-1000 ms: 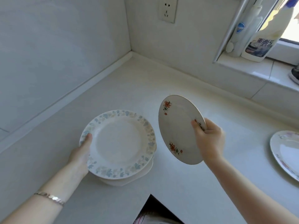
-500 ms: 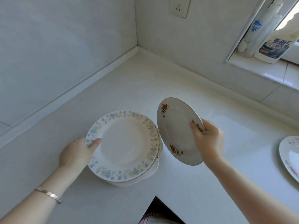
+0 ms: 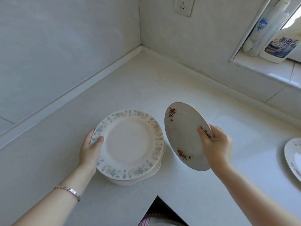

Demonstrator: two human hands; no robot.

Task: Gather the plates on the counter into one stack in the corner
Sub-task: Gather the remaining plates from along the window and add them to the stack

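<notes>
Pale grey tiled walls meeting in a corner above a white speckled stone counter. White wall socket high on the far wall. Tiled window ledge at right, lit by bright daylight, holding two white plastic bottles.

1. I see a white bench running into a wall corner at upper centre of the frame.
2. A stack of plates, blue-flowered one on top, rests on it at centre.
3. Another plate lies at the right edge.
</notes>
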